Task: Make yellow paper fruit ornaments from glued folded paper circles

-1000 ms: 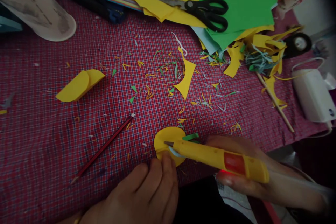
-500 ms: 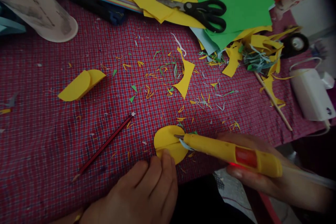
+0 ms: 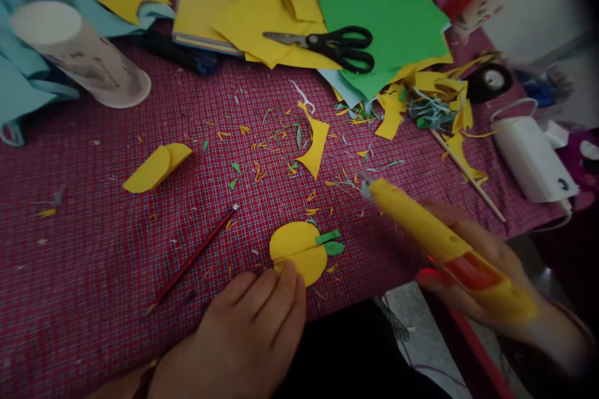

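A rounded yellow paper cutout [image 3: 299,240] with a crease across its middle lies near the table's front edge. Two green paper pieces [image 3: 333,244], one strip and one leaf shape, stick out at its right side. My left hand [image 3: 253,318], fingers close together, presses the cutout down with its fingertips. My right hand [image 3: 472,262] grips a yellow glue gun [image 3: 421,224] with a red part on its body, raised to the right of the cutout, its metal tip toward the upper left. A red glow shows by the right thumb. A red pencil [image 3: 196,255] lies left of the cutout.
Black-handled scissors [image 3: 327,47] rest on yellow and green paper sheets [image 3: 369,6]. A folded yellow piece [image 3: 156,168], a paper cup [image 3: 88,56], a wooden stick [image 3: 468,174] and a white box [image 3: 533,159] with a cord lie around. Paper scraps litter the checked cloth [image 3: 93,274].
My right hand has lifted the glue gun off the cutout, up and to the right, uncovering the green pieces. My left hand stays on the cutout. The view has shifted.
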`<state>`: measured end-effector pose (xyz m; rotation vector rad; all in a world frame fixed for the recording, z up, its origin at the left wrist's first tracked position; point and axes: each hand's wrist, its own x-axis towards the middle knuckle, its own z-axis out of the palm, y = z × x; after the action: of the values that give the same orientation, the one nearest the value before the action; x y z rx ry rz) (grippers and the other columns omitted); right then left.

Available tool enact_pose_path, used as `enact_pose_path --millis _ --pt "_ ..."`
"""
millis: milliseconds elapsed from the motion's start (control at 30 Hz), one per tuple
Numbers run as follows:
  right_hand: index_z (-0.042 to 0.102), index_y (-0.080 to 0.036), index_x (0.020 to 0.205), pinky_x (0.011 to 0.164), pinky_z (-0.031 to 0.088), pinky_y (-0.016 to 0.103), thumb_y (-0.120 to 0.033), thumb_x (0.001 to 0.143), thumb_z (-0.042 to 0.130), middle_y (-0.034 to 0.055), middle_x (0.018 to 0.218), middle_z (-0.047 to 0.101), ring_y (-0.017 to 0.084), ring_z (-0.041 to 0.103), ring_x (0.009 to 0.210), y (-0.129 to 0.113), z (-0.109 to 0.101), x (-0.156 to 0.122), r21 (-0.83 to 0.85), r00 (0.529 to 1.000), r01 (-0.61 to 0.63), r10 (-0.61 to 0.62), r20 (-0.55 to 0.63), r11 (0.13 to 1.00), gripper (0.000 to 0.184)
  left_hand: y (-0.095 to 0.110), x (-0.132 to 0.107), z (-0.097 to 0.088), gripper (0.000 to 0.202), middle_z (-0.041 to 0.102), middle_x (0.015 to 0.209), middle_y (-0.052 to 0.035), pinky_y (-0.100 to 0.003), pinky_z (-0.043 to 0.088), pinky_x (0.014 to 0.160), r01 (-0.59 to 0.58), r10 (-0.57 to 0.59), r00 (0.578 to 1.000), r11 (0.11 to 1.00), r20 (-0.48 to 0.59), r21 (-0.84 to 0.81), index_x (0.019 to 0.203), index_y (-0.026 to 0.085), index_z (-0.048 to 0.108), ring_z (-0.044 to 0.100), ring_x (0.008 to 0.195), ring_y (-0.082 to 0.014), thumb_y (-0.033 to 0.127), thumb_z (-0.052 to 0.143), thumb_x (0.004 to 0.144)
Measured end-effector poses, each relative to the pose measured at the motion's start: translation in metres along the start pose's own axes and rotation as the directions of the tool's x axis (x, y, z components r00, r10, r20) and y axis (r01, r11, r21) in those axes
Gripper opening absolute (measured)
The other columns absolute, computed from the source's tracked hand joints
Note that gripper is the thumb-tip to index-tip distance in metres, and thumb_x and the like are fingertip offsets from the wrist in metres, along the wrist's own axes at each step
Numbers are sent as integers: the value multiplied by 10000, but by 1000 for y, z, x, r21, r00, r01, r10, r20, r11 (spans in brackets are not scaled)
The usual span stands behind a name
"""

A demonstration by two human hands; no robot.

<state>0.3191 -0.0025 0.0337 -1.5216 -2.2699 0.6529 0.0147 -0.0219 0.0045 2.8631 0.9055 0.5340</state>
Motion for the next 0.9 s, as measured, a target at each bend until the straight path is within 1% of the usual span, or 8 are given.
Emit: enact_pose_path --millis 200,333,467,567,667,800,833,900 --pt "500 -215 1196 680 505 343 -289 834 671 91 938 591 242 595 825 53 -16 -18 -328 981 -13 -51 -187 945 407 -14 5 9 173 693 965 -40 -296 537 808 205 -226 970 958 -90 -200 1017 161 630 645 886 -155 94 507 917" --pt "540 -144 1223 761 514 339 -256 852 641 158 1038 608 255 617 937 91 -28 -28 -444 967 -96 -22 -252 891 401 -22 16 10 87 651 812 -2 -248 534 661 366 -407 911 871 -67 -327 924 183 624 633 736 -125 138 554 899" --pt "537 -125 1271 797 516 332 -261 858 640 157 1068 612 236 626 946 113 -30 -35 -439 960 -210 100 -261 874 446 -23 21 12 104 665 806 -3 -251 527 629 406 -450 890 854 -70 -325 944 189 628 642 724 -135 145 554 886" --pt "534 -112 1289 882 507 335 -251 867 644 187 1166 599 250 609 1068 119 -29 -36 -425 970 -186 97 -222 886 458 -23 22 13 78 661 791 2 -254 522 641 382 -430 898 869 -97 -315 889 186 623 640 726 -133 140 561 878" --pt "543 -109 1293 944 494 360 -255 867 656 203 1214 585 268 582 1134 113 -31 -36 -449 980 -146 66 -190 881 464 -23 23 13 89 640 768 4 -249 515 633 387 -432 898 864 -81 -321 847 187 613 625 713 -129 126 556 877" --pt "556 -188 1291 986 471 462 -250 851 683 170 1214 605 304 578 1149 69 -26 -35 -434 939 -126 -33 -341 892 462 -24 24 12 101 624 771 2 -246 509 630 420 -459 887 848 -53 -323 826 185 612 614 721 -127 118 555 873" --pt "548 -230 1292 986 477 448 -216 868 655 136 1195 620 279 590 1142 53 -20 -32 -360 930 -84 -57 -364 929 437 -24 25 12 103 621 769 4 -244 507 629 428 -467 883 844 -50 -323 820 186 612 612 720 -125 117 555 872" --pt "515 -252 1321 988 489 441 -183 902 575 105 1190 637 254 585 1163 21 -5 -22 -156 965 132 -163 -207 979 429 -24 25 12 108 619 768 7 -245 504 628 447 -485 874 834 -42 -324 810 188 610 610 717 -124 117 553 870"
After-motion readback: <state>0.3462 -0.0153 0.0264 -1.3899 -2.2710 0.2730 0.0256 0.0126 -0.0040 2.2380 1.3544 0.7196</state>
